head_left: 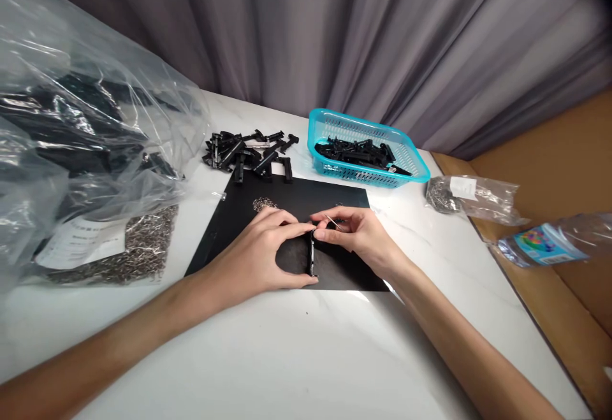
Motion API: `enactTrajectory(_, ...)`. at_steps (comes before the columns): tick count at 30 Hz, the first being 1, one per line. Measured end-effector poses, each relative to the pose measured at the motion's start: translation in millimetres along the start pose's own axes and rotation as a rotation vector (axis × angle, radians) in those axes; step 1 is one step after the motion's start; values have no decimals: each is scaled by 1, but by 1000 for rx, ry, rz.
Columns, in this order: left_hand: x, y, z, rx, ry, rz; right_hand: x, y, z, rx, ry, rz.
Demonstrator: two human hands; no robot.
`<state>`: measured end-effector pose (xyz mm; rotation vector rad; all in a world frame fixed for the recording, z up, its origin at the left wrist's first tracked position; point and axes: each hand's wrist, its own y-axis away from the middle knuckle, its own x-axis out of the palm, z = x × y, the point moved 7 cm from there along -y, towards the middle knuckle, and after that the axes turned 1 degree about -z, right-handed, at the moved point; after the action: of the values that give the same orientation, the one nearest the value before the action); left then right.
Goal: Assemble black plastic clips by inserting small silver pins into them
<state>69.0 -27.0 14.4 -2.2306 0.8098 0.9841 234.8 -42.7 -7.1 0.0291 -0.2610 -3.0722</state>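
Note:
Over a black mat [229, 241], my left hand [262, 245] grips a narrow black plastic part [312, 257] by its two ends, between thumb and index finger. My right hand [351, 229] is closed at the far end of that part, its fingertips pinched together there. A thin, light-coloured rod [333, 222] sticks out between the right fingers; its tip is hidden. Beyond my left hand lies a small heap of metal pieces [264, 204] on the mat. A few more tiny pieces show just past my right hand.
Loose black plastic parts [253, 152] are piled behind the mat. A blue basket [415, 159] holds more. Clear bags, one of metal pieces [143, 248], stand at left. At right are a small bag [444, 195], a plastic bottle [549, 243] and a cardboard surface [564, 146].

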Motion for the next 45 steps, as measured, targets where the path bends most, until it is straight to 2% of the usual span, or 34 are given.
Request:
enactTrajectory(7,-2,-1,-5,-2,-27,8,3,-3,6,-14,84,23)
enactTrajectory(11,-3,1,-6,35,-78,-39,0,4,14,-137,307,-5)
enactTrajectory(17,-2,5,-3,44,-112,-72,-17,27,34,-386,488,-204)
enactTrajectory(19,-2,6,-3,43,-112,-65,-18,31,38,-442,546,-217)
enactTrajectory(28,-3,6,-2,22,-87,-58,-7,29,22,-394,214,-156)
enactTrajectory(45,-3,5,-2,26,-100,-78,2,30,18,-372,206,-128)
